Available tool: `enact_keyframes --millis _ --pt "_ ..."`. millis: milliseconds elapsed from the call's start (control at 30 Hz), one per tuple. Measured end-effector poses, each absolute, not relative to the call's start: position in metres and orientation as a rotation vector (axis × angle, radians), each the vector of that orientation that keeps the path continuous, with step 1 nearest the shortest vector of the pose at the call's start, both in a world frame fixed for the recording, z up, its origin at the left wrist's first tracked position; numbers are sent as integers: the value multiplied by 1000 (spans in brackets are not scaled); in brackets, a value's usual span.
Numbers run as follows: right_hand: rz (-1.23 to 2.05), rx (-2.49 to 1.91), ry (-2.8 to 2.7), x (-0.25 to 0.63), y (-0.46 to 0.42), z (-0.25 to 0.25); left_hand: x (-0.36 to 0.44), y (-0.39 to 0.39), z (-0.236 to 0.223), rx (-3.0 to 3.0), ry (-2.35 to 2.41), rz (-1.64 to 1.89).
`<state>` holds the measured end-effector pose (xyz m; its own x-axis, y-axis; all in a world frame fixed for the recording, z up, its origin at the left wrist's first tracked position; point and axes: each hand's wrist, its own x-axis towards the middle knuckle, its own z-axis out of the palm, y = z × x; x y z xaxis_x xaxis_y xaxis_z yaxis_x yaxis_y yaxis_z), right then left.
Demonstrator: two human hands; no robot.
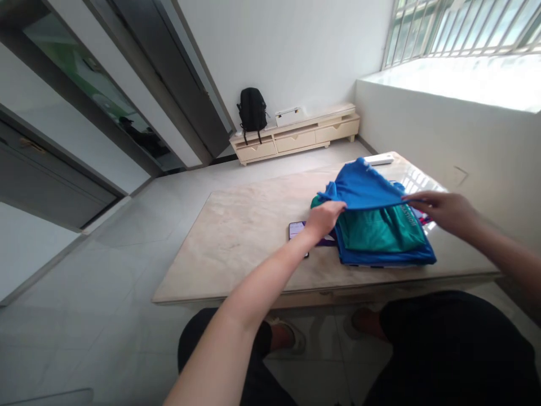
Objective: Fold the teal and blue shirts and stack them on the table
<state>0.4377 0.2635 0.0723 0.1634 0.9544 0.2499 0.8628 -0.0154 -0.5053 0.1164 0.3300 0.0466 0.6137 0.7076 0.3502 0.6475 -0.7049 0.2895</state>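
A blue garment is stretched between my two hands, its near edge pulled straight. My left hand pinches its left corner, and my right hand grips the right end. Beneath it lies a green garment with pale lettering near its right side. Darker blue folded cloth shows under the green one, forming a stack on the table. Whether the blue piece rests on the stack or is lifted slightly, I cannot tell.
The stone-topped table stands before my knees. A phone lies left of the stack, partly behind my left wrist. A white box-like object sits at the far edge. Against the wall, a low cabinet bears a black backpack.
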Motion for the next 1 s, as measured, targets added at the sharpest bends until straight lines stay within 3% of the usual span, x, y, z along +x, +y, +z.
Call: enact_keyframes --millis 100,233,400,533,633,800,1000 --pt "388 -1778 -1808 439 229 -3 116 293 -27 2684 1094 583" --pt "407 -1717 -1796 439 194 -46 113 257 -66 2656 1111 598" --pt "241 -1828 -1837 441 179 -56 89 219 -67 2712 1057 580" --pt "5 -1922 -1850 418 184 -39 10 190 -65 2744 1104 424" --pt "-124 -1896 -1827 384 211 -20 -80 185 -60 2564 1544 168" --pt "-100 -1947 -1871 338 262 -28 -224 209 -43 2139 2244 86" --pt "-43 -2143 -1869 333 265 -78 -290 218 -66 1607 2672 -15"
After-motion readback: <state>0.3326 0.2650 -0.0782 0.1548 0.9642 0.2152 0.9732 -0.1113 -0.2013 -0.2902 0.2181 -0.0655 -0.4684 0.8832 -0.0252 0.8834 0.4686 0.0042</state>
